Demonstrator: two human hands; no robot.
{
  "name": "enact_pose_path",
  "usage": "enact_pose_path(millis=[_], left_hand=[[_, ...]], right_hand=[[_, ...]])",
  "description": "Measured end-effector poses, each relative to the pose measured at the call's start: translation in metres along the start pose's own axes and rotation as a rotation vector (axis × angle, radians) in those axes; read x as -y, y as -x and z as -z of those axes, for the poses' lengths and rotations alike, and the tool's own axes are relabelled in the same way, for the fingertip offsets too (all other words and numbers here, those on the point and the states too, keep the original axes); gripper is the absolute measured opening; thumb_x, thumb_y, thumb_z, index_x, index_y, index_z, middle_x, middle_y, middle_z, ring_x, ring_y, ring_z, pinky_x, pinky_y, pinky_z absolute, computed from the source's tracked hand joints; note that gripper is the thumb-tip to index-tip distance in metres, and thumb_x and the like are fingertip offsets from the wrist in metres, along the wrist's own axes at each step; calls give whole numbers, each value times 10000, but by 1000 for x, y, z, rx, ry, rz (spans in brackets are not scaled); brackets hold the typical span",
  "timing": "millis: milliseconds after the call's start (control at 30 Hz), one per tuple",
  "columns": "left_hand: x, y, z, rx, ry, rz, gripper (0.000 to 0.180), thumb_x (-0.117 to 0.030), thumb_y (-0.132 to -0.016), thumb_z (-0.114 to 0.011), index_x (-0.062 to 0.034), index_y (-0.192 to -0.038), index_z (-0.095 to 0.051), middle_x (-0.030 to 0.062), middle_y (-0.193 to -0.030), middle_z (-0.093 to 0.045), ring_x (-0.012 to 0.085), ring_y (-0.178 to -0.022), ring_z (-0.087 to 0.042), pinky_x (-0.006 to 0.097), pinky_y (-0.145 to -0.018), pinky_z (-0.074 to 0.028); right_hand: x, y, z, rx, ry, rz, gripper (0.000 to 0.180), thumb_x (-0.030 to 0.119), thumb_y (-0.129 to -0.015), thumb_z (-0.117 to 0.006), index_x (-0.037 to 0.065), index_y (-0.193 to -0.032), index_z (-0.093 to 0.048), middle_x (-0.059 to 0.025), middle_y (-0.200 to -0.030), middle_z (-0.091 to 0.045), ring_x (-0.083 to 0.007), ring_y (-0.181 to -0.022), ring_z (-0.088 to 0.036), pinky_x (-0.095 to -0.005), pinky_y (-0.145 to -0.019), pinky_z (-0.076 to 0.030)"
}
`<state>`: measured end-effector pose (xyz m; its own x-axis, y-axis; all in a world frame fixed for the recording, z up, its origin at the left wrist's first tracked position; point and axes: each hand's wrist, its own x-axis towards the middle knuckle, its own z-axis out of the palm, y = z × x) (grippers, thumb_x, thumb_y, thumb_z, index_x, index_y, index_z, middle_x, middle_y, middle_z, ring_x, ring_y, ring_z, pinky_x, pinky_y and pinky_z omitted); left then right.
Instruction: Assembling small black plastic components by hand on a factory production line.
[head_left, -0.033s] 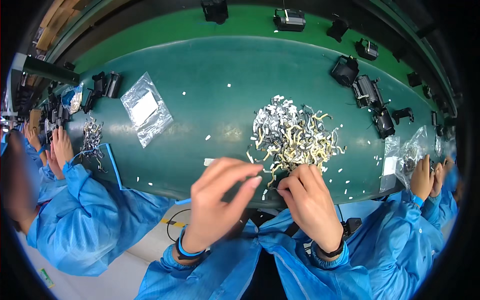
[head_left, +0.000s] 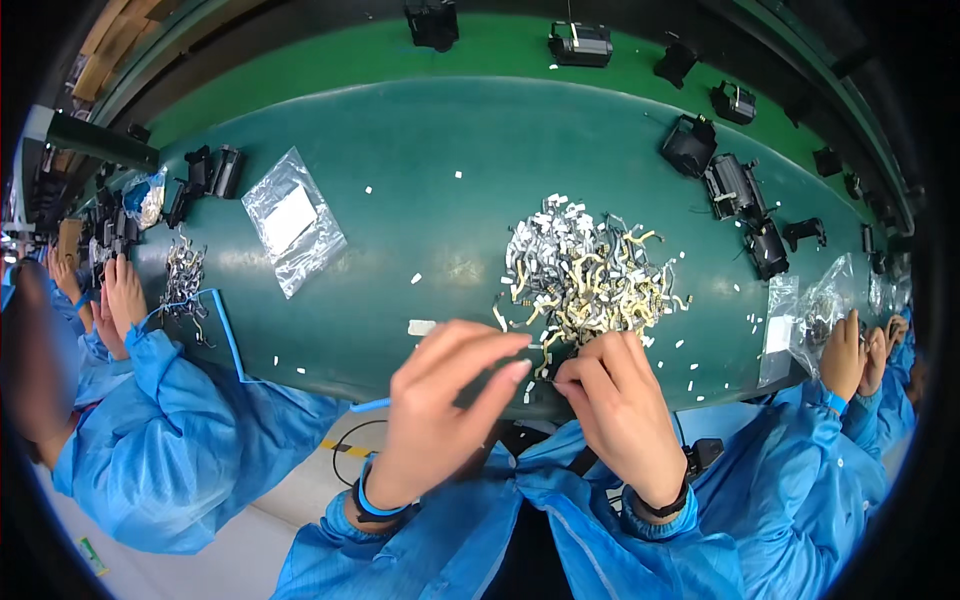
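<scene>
- Clear plastic bag [head_left: 293,221] lies flat on green bench [head_left: 450,160], well apart from the hands; open surface between.
- Left hand [head_left: 440,410] at the bench's near edge, fingers pinched; what it grips, cannot tell.
- Right hand [head_left: 620,405] pinches a small clip [head_left: 549,372] at the edge.
- Pile of small clips [head_left: 590,270] just beyond both hands.
- Black parts [head_left: 735,190] along the far right rim.

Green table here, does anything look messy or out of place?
Small white scraps lie scattered across the green table, well away from the tangled pile of small parts in front of the left hand and right hand. Otherwise nothing looks damaged.
</scene>
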<state>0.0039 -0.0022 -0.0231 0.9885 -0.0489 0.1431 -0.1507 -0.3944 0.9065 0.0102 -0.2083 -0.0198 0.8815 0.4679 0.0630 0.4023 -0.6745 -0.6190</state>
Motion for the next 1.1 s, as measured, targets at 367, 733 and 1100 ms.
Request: enact_pose_path(millis=[367,733,1100], left_hand=[[5,-2,7,314,860,577,137,84,-921,-682,74,-1043,-743,129,-966,-726,160,-816,-694,280,-737,-569],[-8,-9,4,-98,438,207,96,144,-804,-746,91,-882,-761,220,-923,-766,234,-821,-762,265,-703,-600],[-11,-22,-3,-107,177,-28,198,114,-750,-789,36,-932,-783,169,-893,-767,204,-773,-728,270,-650,-545]], right_hand=[[6,-7,14,-271,163,385,301,88,-654,-785,142,-947,-745,2,-1045,-626,-209,-946,-597,-338,-742,-458],[10,-25,7,-273,-556,-22,195,-30,-844,-784,-19,-993,-658,-111,-946,-683,-182,-783,-631,-273,-619,-485],[4,-31,-2,-315,-640,-6,131,-98,-853,-724,-58,-960,-660,-124,-876,-668,-165,-687,-615,-264,-607,-492]])
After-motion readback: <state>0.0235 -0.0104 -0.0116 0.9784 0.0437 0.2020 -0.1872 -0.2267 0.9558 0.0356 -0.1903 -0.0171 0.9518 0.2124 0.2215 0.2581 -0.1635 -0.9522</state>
